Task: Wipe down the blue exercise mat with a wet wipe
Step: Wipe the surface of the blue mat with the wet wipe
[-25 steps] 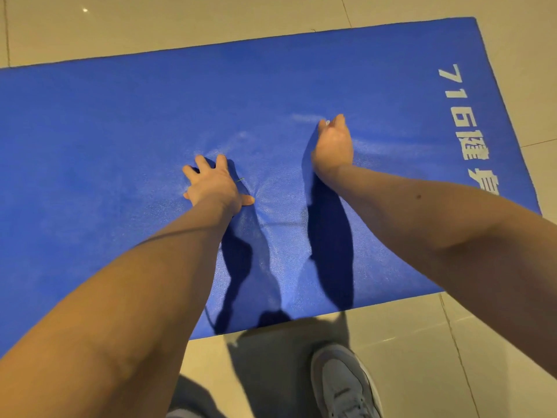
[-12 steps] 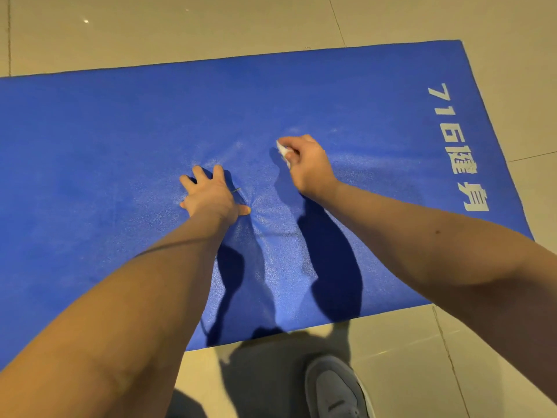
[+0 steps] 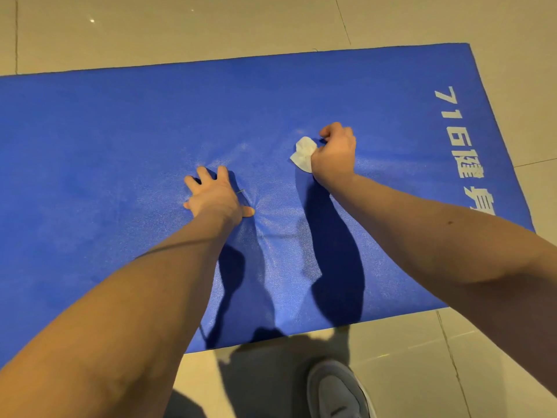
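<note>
A blue exercise mat [image 3: 120,140] lies flat across the tiled floor, with white lettering at its right end. My left hand [image 3: 215,196] presses palm down on the middle of the mat, fingers spread, and the mat dimples around it. To its right, my right hand [image 3: 334,152] is curled and grips a crumpled white wet wipe [image 3: 304,153], which sticks out on the hand's left side against the mat. Damp, shiny streaks show on the mat between and below the two hands.
Beige floor tiles [image 3: 211,25] surround the mat on the far and near sides. My grey shoe [image 3: 337,390] stands on the tiles just off the mat's near edge. The white lettering [image 3: 461,140] runs along the mat's right end.
My right hand has drawn the wipe back toward me and to the right, and more of the wipe now shows. The left hand stays pressed in place. The view has shifted down slightly.
</note>
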`<state>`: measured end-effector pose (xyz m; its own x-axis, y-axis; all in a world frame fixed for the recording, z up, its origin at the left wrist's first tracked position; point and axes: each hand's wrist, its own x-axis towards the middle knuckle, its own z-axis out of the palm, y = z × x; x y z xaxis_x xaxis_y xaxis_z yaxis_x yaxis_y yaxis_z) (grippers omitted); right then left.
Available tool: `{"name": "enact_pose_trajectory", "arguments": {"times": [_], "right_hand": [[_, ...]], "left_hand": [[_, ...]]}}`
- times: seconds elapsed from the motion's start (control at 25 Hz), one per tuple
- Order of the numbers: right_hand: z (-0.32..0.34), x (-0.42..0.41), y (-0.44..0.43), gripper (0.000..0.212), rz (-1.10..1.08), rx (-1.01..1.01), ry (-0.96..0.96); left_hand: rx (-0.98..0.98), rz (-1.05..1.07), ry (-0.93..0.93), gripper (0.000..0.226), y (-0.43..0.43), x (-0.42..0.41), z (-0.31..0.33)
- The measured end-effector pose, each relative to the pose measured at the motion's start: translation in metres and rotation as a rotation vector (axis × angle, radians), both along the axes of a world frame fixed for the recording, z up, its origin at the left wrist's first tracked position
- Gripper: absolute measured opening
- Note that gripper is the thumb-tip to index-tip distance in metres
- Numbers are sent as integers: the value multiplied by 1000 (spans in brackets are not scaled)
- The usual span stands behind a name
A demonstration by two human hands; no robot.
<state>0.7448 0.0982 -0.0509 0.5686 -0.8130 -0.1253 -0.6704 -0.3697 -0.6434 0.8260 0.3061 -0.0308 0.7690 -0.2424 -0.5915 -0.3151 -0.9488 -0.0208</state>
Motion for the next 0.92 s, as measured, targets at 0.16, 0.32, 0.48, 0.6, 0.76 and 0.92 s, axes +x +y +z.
{"name": "enact_pose_trajectory", "arguments": {"times": [0.16,0.32,0.48,0.6,0.76,0.92], "right_hand": [[-17,-8,17,14,370,-196,-83],[-35,-10,5,16,502,-340,112],[-33,-12,-18,20,339,-355,159],[-31,0,-6,23,243,-264,171],[-24,33,55,21,483,-263,113],[-23,46,80,6,755,-348,26]], "left_hand": [[4,4,62,107,0,4,3],[-88,-37,-82,86,-4,21,5],[-121,-39,-97,106,-15,51,-1],[-72,-10,3,123,-17,64,-4],[-37,-25,17,125,-18,70,-4],[-23,-53,17,127,-16,73,-5]]}}
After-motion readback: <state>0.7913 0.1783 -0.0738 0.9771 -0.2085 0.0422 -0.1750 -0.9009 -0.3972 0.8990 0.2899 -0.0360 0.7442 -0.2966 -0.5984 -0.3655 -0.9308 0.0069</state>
